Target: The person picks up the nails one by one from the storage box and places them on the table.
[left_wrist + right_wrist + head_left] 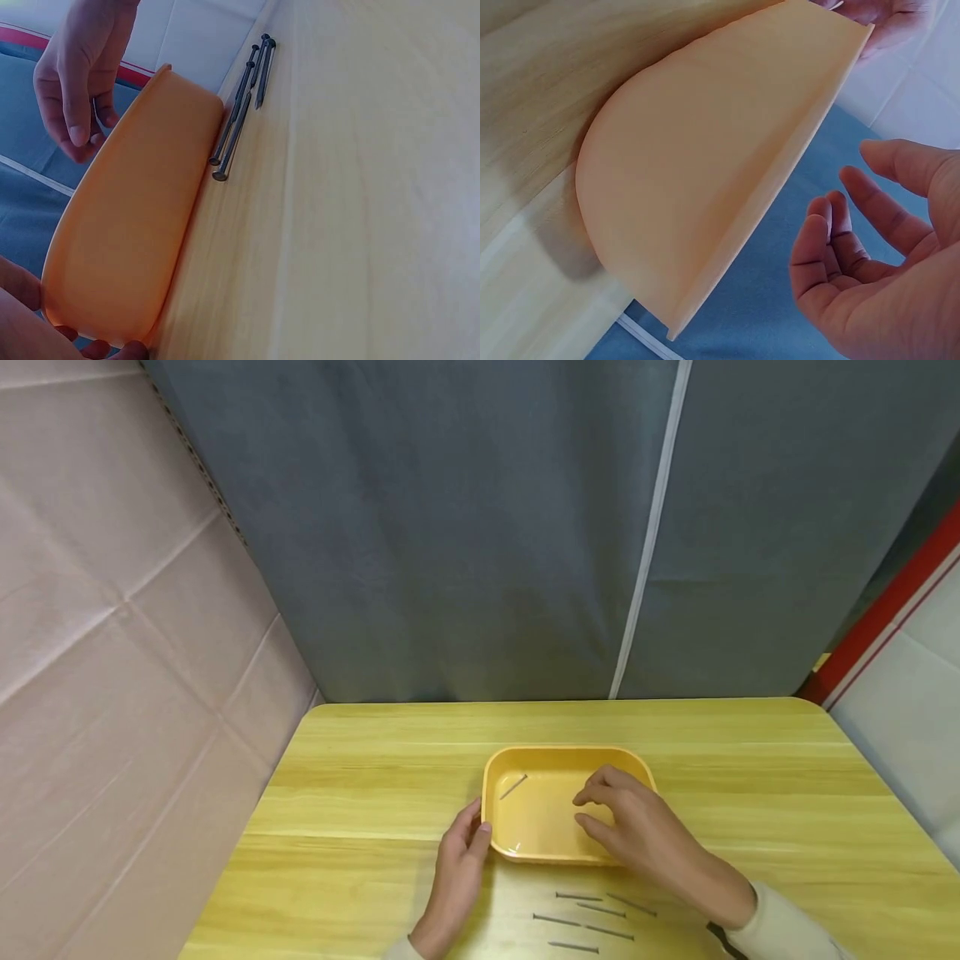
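Observation:
A yellow-orange plastic tray [542,827] sits on the table with one nail [514,787] lying in its left part. My left hand [459,864] grips the tray's left end, thumb at the rim and fingers against the outer wall. Over the tray's right side hovers my right hand [637,827], its fingers loosely bent and thumb apart. Nothing shows between those fingertips in the right wrist view, where the same hand [885,247] is beside the tray rim. Several loose nails [557,920] lie on the table just in front of the tray.
The wood-grain table [360,793] runs beneath everything. Behind it stands a dark grey-blue fabric panel [465,527] with a pale strip. A pinkish covered wall [135,693] rises at the left, and a red-edged white panel [922,652] at the right.

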